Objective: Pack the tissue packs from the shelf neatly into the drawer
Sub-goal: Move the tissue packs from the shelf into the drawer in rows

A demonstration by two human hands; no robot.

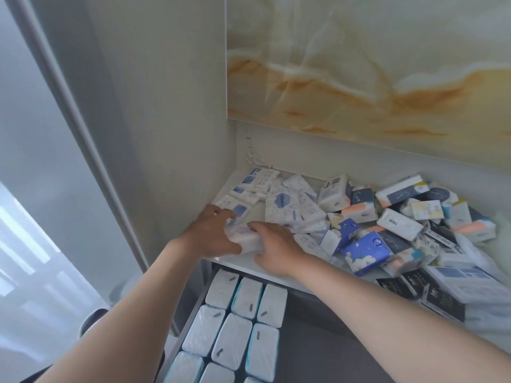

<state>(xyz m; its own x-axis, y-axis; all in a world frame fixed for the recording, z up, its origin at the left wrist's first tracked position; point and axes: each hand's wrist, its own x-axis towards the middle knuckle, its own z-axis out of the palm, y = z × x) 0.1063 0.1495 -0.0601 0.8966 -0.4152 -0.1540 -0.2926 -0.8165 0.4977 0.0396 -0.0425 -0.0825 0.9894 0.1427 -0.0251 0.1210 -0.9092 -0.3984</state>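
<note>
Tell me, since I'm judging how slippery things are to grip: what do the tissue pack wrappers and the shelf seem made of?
The tissue packs look wrapped in thin glossy plastic film: it crinkles and catches highlights. The white pack held between left hand and right hand looks the same. The shelf appears to be a smooth white laminated board, though its core cannot be told.

Home interior, likely a built-in storage nook or cabinet corner. Cues: glossy marble-look wall panel (pixel 373 64) with amber veining, plain white side wall (pixel 171 106), white shelf (pixel 243 261) heaped with mixed household tissue packs (pixel 387 217) of several brands, open drawer (pixel 193 308) below holding rows of white packs, pale sliding-door frame (pixel 69 100) on the left with daylight behind it. Domestic stockpile, no shop fittings or price labels visible.
</note>
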